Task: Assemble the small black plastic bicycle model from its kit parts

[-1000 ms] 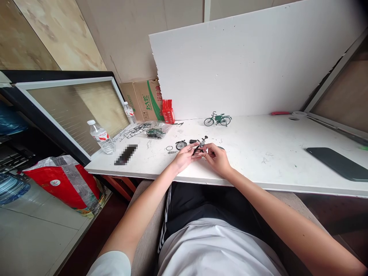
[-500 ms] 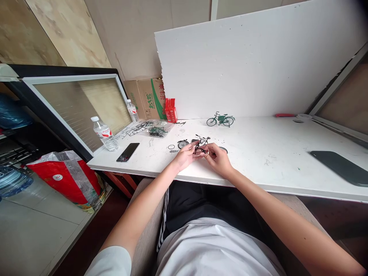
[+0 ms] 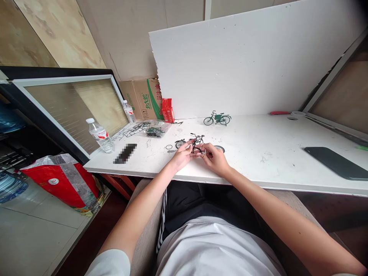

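Observation:
A small black model bicycle frame (image 3: pixel 197 141) with handlebar and seat is held just above the white table. My left hand (image 3: pixel 183 156) is closed on its front side, thumb and fingers around the frame. At its lower right part, my right hand (image 3: pixel 214 158) pinches with thumb and forefinger; whether a smaller part sits in that pinch is hidden. Beyond the left hand lies a small spoked wheel (image 3: pixel 180 144), with a thin black ring (image 3: pixel 169 147) beside it. Another wheel (image 3: pixel 219 148) lies partly behind the right hand.
Further back stands a green model bicycle (image 3: pixel 217 118). To the left are a bag of parts (image 3: pixel 155 131), black sprue frames (image 3: pixel 136 129), a blurred phone-like object (image 3: pixel 125 153) and water bottles (image 3: pixel 100 135). A dark flat tray-like object (image 3: pixel 336 163) lies on the table (image 3: pixel 258 172) at right.
The view has shifted slightly, so everything sits a little further left. Both hands keep hold of the model bicycle frame, with barely any change in finger position.

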Action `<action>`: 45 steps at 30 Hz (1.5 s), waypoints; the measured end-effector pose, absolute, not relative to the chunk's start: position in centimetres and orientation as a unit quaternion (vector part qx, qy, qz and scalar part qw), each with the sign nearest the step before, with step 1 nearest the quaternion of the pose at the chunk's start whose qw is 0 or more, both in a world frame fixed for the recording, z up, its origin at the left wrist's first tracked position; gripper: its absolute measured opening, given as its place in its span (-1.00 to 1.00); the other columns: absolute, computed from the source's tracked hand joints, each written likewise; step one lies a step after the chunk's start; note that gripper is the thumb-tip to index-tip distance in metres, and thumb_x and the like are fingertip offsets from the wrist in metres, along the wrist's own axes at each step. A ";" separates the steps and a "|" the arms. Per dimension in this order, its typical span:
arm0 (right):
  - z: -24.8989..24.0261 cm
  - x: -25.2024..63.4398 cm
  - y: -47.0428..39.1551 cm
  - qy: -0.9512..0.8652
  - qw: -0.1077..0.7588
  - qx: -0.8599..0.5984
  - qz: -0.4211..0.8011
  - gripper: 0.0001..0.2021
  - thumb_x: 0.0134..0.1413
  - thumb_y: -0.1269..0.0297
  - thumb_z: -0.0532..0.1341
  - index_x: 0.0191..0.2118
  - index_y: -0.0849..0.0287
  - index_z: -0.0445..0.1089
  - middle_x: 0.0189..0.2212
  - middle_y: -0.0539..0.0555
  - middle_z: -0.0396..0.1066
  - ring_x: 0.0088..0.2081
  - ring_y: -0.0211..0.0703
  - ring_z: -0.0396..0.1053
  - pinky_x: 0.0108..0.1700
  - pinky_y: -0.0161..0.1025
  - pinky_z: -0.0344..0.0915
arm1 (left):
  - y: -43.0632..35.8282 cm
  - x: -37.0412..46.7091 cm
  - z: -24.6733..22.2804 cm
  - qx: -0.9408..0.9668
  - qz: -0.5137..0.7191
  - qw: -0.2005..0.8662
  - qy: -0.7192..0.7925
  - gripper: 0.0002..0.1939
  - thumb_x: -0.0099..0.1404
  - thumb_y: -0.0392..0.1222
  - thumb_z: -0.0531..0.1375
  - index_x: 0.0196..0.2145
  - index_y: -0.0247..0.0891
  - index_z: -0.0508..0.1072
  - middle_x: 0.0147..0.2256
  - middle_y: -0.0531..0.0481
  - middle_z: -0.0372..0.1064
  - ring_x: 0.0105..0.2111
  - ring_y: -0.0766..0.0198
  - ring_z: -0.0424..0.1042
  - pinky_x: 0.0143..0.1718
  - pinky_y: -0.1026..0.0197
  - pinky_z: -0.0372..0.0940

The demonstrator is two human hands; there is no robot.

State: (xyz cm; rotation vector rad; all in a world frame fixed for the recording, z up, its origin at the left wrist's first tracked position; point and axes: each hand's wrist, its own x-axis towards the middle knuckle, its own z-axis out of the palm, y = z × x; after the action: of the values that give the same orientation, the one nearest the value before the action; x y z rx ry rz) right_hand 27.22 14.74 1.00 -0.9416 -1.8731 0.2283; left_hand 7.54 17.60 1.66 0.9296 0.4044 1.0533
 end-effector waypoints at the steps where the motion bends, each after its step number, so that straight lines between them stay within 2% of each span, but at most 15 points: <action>1: 1.0 27.2 14.7 -0.772 0.493 -0.390 0.090 -0.83 0.35 0.12 0.24 -0.07 0.06 0.36 -0.27 0.09 0.57 -0.47 -0.15 0.40 -0.39 -0.21 0.26 | 17.6 7.5 1.7 0.426 0.482 0.743 0.184 -0.53 0.39 -0.28 0.34 0.23 -0.21 0.46 -0.04 -0.17 0.58 -0.19 0.18 0.61 0.15 -0.05 0.41; 5: 1.1 27.2 14.6 -0.768 0.495 -0.396 0.091 -0.80 0.36 0.09 0.26 -0.05 0.06 0.36 -0.31 0.05 0.54 -0.48 -0.19 0.38 -0.40 -0.24 0.22 | 17.5 7.5 1.7 0.444 0.482 0.736 0.172 -0.47 0.38 -0.26 0.37 0.26 -0.19 0.44 0.03 -0.20 0.56 -0.17 0.21 0.60 0.14 -0.01 0.40; 9: 1.1 27.2 14.6 -0.766 0.492 -0.397 0.115 -0.79 0.37 0.13 0.24 0.02 0.06 0.36 -0.25 0.07 0.56 -0.44 -0.17 0.41 -0.39 -0.24 0.22 | 17.7 7.5 1.5 0.442 0.477 0.738 0.180 -0.44 0.38 -0.25 0.37 0.29 -0.23 0.41 -0.09 -0.16 0.58 -0.20 0.21 0.61 0.16 -0.02 0.39; 14: 0.9 27.3 14.8 -0.761 0.494 -0.400 0.127 -0.83 0.35 0.18 0.22 -0.02 0.07 0.35 -0.27 0.08 0.58 -0.39 -0.11 0.46 -0.35 -0.22 0.28 | 18.0 7.5 1.2 0.434 0.476 0.740 0.191 -0.48 0.40 -0.24 0.34 0.27 -0.27 0.41 -0.18 -0.13 0.57 -0.22 0.16 0.63 0.11 -0.04 0.42; 20: 1.0 27.3 14.7 -0.765 0.495 -0.394 0.121 -0.84 0.29 0.22 0.26 -0.07 0.05 0.33 -0.22 0.08 0.59 -0.43 -0.13 0.45 -0.37 -0.22 0.27 | 17.6 7.5 1.5 0.457 0.481 0.725 0.184 -0.44 0.37 -0.21 0.39 0.27 -0.21 0.39 -0.05 -0.17 0.57 -0.22 0.23 0.60 0.08 0.02 0.42; 23: 1.0 27.2 14.7 -0.766 0.496 -0.389 0.128 -0.86 0.29 0.23 0.26 -0.10 0.04 0.30 -0.16 0.11 0.61 -0.39 -0.11 0.49 -0.35 -0.20 0.31 | 17.5 7.5 1.5 0.464 0.478 0.723 0.182 -0.43 0.36 -0.20 0.40 0.28 -0.22 0.40 -0.02 -0.18 0.57 -0.22 0.24 0.60 0.10 0.03 0.41; 29: 0.8 27.2 14.8 -0.760 0.496 -0.389 0.155 -0.88 0.29 0.25 0.24 -0.11 0.03 0.28 -0.08 0.16 0.61 -0.29 -0.03 0.56 -0.27 -0.13 0.43 | 17.9 7.5 1.3 0.452 0.478 0.725 0.203 -0.44 0.39 -0.21 0.36 0.29 -0.24 0.41 -0.13 -0.16 0.60 -0.25 0.21 0.60 0.09 0.00 0.41; 33: 0.9 27.2 14.7 -0.763 0.496 -0.386 0.152 -0.88 0.30 0.22 0.25 -0.15 0.03 0.27 -0.13 0.14 0.61 -0.31 -0.05 0.55 -0.29 -0.15 0.41 | 17.8 7.5 1.3 0.464 0.477 0.722 0.190 -0.45 0.38 -0.19 0.38 0.28 -0.23 0.41 -0.08 -0.17 0.60 -0.25 0.23 0.60 0.04 0.06 0.42; 37: 1.0 27.2 14.7 -0.763 0.496 -0.388 0.142 -0.80 0.31 0.10 0.29 -0.17 0.04 0.28 -0.21 0.13 0.59 -0.33 -0.05 0.54 -0.33 -0.18 0.38 | 17.8 7.4 1.2 0.478 0.469 0.722 0.175 -0.45 0.35 -0.20 0.41 0.25 -0.24 0.44 -0.03 -0.20 0.59 -0.24 0.25 0.59 0.05 0.09 0.40; 45: 0.6 27.3 14.9 -0.768 0.489 -0.390 0.137 -0.81 0.34 0.09 0.27 -0.15 0.03 0.30 -0.15 0.15 0.62 -0.29 -0.01 0.57 -0.30 -0.15 0.40 | 17.9 7.5 1.1 0.477 0.469 0.719 0.189 -0.46 0.36 -0.18 0.40 0.25 -0.24 0.46 -0.05 -0.20 0.60 -0.26 0.26 0.58 0.05 0.07 0.41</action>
State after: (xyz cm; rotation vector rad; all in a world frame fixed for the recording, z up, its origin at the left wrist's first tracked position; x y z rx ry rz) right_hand 27.30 14.93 0.56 -0.9466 -1.8661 0.3340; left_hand 7.54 17.94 1.08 1.0548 0.4177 1.0373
